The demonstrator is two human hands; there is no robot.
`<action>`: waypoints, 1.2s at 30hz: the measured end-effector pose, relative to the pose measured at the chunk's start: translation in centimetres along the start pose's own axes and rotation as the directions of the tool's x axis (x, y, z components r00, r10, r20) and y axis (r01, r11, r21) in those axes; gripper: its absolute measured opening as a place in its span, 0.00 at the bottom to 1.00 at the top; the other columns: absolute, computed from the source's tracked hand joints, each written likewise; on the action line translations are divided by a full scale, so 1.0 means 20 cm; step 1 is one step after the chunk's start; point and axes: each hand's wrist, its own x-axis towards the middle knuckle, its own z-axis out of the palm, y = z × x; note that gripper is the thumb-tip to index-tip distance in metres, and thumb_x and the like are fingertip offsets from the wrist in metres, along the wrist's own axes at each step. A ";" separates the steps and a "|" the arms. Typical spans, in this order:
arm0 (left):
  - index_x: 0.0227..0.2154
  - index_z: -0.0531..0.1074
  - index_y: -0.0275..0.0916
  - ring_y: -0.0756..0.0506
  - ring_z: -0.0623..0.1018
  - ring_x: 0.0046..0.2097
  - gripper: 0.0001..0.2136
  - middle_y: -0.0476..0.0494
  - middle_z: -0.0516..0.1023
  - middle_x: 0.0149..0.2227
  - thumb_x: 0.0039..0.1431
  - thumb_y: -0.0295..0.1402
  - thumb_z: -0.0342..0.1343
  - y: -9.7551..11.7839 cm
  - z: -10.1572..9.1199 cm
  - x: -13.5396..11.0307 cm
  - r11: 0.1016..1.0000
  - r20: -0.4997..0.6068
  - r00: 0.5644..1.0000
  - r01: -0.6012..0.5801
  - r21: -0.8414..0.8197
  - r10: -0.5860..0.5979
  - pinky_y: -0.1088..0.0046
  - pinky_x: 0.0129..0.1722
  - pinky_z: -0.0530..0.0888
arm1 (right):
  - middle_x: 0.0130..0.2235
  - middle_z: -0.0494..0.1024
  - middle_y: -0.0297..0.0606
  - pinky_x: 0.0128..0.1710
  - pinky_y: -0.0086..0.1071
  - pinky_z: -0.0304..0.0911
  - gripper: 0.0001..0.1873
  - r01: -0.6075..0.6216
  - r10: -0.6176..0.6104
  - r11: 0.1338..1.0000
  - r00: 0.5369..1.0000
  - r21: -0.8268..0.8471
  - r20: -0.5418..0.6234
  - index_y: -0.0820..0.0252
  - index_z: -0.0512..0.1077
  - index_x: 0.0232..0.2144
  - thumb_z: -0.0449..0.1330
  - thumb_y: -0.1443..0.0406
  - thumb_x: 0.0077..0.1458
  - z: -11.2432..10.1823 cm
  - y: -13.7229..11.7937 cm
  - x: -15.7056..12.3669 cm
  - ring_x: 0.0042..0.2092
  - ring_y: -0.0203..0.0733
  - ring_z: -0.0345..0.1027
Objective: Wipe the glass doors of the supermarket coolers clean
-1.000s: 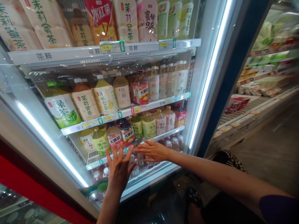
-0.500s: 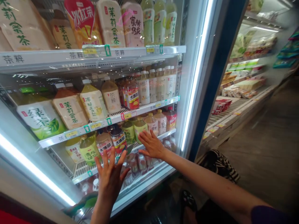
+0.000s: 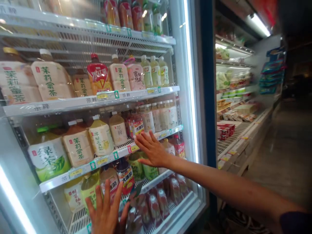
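Observation:
Both of my hands lie flat against the glass door (image 3: 185, 107) of a lit drinks fridge. My left hand (image 3: 106, 213) is low at the bottom edge of the view, fingers spread, over the lower shelf of tea bottles (image 3: 124, 177). My right hand (image 3: 151, 149) presses the glass higher up, fingers stretched out, in front of the middle shelf's edge with its price tags (image 3: 133, 148). Neither hand holds anything. Behind the glass stand several large beige tea bottles (image 3: 78, 146) and a green tea bottle (image 3: 48, 157).
The fridge's dark blue frame (image 3: 207, 97) runs upright to the right of the door. Beyond it, open chilled shelves (image 3: 234, 130) hold packaged goods along an aisle with a grey floor (image 3: 287, 156). A bright light strip (image 3: 12, 201) glows at lower left.
The view has risen and turned, so more upper shelves show. My right hand slid up the glass from the lower shelf to the middle one. My left hand now sits at the frame's bottom.

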 end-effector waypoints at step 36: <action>0.74 0.39 0.53 0.32 0.39 0.77 0.41 0.39 0.37 0.78 0.67 0.34 0.56 -0.20 -0.07 -0.11 0.984 -0.063 0.985 0.166 0.060 -0.162 0.31 0.71 0.39 | 0.76 0.50 0.30 0.77 0.45 0.36 0.40 0.600 -0.599 0.800 0.798 0.009 0.065 0.50 0.54 0.73 0.52 0.43 0.66 -0.07 -0.29 0.35 0.78 0.42 0.34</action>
